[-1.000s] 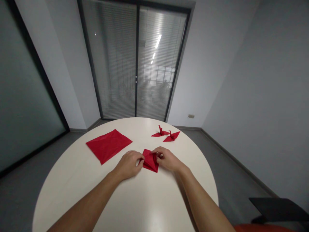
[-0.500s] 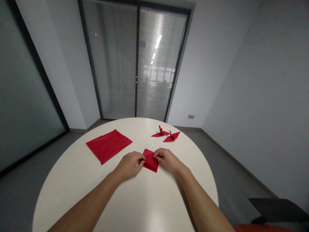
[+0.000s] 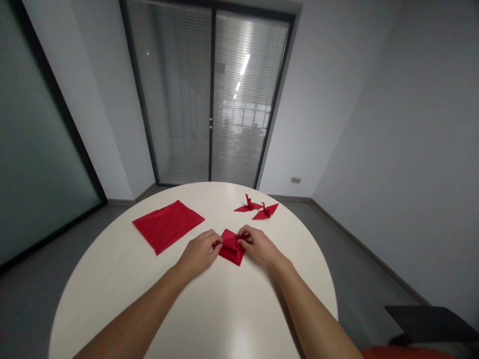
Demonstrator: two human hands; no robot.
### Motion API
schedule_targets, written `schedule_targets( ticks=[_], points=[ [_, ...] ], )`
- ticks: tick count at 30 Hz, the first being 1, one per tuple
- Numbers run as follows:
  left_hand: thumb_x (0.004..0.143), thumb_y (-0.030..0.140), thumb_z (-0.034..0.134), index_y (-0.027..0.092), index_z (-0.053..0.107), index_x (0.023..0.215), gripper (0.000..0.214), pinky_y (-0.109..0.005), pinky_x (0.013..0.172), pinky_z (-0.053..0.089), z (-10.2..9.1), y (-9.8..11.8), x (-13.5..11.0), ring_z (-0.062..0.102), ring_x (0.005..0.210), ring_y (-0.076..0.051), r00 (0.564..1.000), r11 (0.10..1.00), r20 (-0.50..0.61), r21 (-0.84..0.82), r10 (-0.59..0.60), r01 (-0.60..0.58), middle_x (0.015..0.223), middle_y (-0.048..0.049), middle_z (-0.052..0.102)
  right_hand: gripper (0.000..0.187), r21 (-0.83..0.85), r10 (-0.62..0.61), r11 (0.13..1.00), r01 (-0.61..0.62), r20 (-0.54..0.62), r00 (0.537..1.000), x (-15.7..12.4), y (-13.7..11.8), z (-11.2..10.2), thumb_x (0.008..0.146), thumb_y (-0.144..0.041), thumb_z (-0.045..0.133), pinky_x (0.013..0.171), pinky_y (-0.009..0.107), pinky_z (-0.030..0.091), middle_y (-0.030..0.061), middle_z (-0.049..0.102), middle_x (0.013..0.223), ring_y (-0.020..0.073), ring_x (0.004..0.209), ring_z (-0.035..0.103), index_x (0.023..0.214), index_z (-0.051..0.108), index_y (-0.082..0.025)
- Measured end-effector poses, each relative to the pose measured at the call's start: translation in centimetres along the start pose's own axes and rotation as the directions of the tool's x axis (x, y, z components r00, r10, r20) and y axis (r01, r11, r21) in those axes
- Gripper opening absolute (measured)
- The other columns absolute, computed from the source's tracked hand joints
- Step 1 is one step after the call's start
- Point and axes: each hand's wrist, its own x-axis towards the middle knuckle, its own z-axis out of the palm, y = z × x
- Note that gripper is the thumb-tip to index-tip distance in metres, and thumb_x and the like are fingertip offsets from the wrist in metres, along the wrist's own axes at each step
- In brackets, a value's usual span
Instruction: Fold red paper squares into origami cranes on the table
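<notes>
The folded red paper [image 3: 231, 253] lies directly between your two hands, its left edge at your left fingertips and its right edge at your right. Your left hand [image 3: 198, 254] holds the left side, thumb and forefinger drawn close together on it. Your right hand [image 3: 261, 247] has its thumb and fingers pinched in on the upper right side, by a lifted flap. Neither hand is clearly the nearer, as both are touching the paper. It has no marked long axis: it reads as a rough diamond, one corner pointing away from you and another towards you, a little to the right. How many layers each pinch takes is hard to say, since your fingers cover the edges.

The paper looks thin and matte, with creases across its face and a darker fold running along the near half. To your left, well apart from it, a larger red sheet [image 3: 168, 227] lies spread out, four-cornered and faintly wrinkled. Beyond your right hand sit two folded birds, a rear crane [image 3: 249, 205] and a front crane [image 3: 266, 212], close together (pointed wings spread, slim necks raised). Everything rests on your round table [image 3: 209, 319], whose pale, smooth top catches a soft glare nearest you.
</notes>
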Motion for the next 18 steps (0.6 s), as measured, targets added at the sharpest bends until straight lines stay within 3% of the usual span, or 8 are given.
schedule_targets(
  ticks=[7,14,18],
  points=[
    [0.091,0.019,0.05,0.022,0.062,0.091,0.012,-0.028,0.072,0.046,0.11,0.12,-0.01,0.061,0.082,-0.018,0.999,0.999,-0.041,0.017,-0.031,0.032,0.092,-0.0018,0.065,0.035,-0.074,-0.07,0.995,0.071,0.007,0.998,0.2,0.32,0.0,0.074,-0.004,0.06,0.08,0.028,0.05,0.0067,0.07,0.104,0.0191,0.089,0.063,0.103,0.071,-0.02],
    [0.091,0.02,0.049,0.023,0.061,0.09,0.012,-0.028,0.071,0.044,0.0,0.17,0.05,0.061,0.081,-0.018,0.997,0.997,-0.039,0.038,-0.061,0.062,0.09,-0.0015,0.066,0.019,-0.084,0.016,0.996,-0.019,-0.035,0.999,0.37,0.46,0.09,0.078,-0.008,0.061,0.074,0.028,0.048,0.0053,0.071,0.093,0.0185,0.082,0.063,0.092,0.069,-0.019],
    [0.091,0.021,0.048,0.023,0.059,0.089,0.011,-0.028,0.068,0.042,-0.17,0.47,0.07,0.061,0.08,-0.018,0.995,0.995,-0.056,0.041,-0.086,0.088,0.089,-0.0017,0.066,0.005,-0.098,0.05,0.994,-0.056,-0.065,0.997,0.34,-0.22,0.09,0.085,-0.021,0.063,0.066,0.027,0.044,0.0041,0.071,0.085,0.0176,0.073,0.061,0.088,0.067,-0.019]
  ],
)
